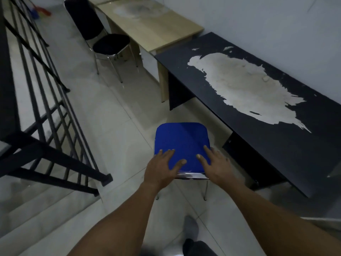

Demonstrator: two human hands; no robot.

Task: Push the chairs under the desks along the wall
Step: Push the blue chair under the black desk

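A blue-seated stool (181,139) with chrome legs stands on the tiled floor, just left of a black desk (276,141) whose top is worn to pale patches. My left hand (163,168) and my right hand (215,165) both rest on the near edge of the blue seat, fingers spread flat on top. Farther back, a black chair (108,43) with a backrest and chrome legs stands beside a light wooden desk (156,28), pulled out from it. Both desks run along the wall on the right.
A black metal stair railing (46,100) runs along the left, with steps (36,206) going down at the lower left. A broom with red and blue parts (39,12) lies at the far left. My foot (191,228) is on the tiles below the stool.
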